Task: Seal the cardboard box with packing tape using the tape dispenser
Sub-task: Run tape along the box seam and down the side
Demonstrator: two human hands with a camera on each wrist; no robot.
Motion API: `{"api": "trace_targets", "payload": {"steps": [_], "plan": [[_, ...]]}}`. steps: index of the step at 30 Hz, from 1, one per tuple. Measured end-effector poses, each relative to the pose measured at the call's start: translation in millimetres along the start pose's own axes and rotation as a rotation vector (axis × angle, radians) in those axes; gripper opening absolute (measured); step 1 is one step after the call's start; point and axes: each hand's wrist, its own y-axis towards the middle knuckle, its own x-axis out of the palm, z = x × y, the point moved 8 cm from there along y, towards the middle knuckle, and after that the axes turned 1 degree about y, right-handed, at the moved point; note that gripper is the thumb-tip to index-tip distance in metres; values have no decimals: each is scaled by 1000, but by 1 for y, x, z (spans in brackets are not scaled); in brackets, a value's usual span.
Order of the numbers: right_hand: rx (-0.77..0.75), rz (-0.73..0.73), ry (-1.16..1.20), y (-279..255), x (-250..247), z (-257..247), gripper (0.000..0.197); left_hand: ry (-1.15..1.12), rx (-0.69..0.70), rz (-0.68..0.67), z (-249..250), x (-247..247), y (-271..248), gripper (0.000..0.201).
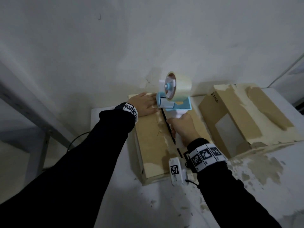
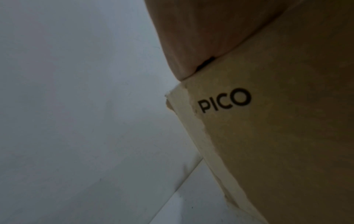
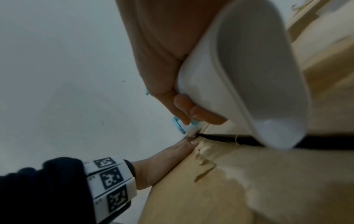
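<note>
A brown cardboard box (image 1: 148,142) lies on the white table, its two top flaps meeting along a dark seam (image 1: 167,127) with torn paper beside it. My left hand (image 1: 143,104) lies flat, fingers straight, on the far end of the left flap; the left wrist view shows the box side (image 2: 277,136) printed PICO. My right hand (image 1: 182,125) grips the white handle (image 3: 239,75) of a blue and white tape dispenser (image 1: 174,99), which carries a roll of clear tape (image 1: 179,87). Its front roller sits at the far end of the seam, next to my left fingers (image 3: 184,145).
A second cardboard box (image 1: 246,116) with torn surfaces stands to the right on the table (image 1: 164,203). A white wall rises just behind both boxes. A grey metal frame (image 1: 32,112) and a black cable (image 1: 77,139) are off the table's left edge.
</note>
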Motion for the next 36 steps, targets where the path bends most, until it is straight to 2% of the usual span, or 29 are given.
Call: {"api": "trace_targets", "payload": {"steps": [4, 7, 12, 16, 18, 20, 22, 24, 27, 36], "plan": [[21, -5, 28, -21, -13, 18, 20, 10, -48, -38, -1, -1, 2, 56], [18, 16, 98, -40, -28, 32, 27, -3, -26, -51, -2, 0, 4, 57], [30, 10, 114, -46, -27, 33, 26, 43, -52, -28, 2, 2, -1, 56], [74, 1, 214, -48, -28, 37, 27, 49, -84, 33, 10, -5, -11, 57], [86, -12, 254, -49, -29, 39, 26, -17, -55, 85, 19, -8, -22, 55], [90, -23, 278, -50, -29, 39, 23, -70, 33, 111, 39, -6, -35, 54], [85, -22, 271, -50, -28, 38, 23, -148, 69, 113, 55, 1, -48, 53], [72, -20, 243, -51, -26, 35, 23, -177, 45, 148, 58, 3, -51, 55], [47, -15, 191, -52, -24, 30, 23, -135, 12, 132, 53, 6, -46, 62], [28, -14, 146, -50, -20, 33, 23, -57, 58, 102, 54, 14, -41, 74]]}}
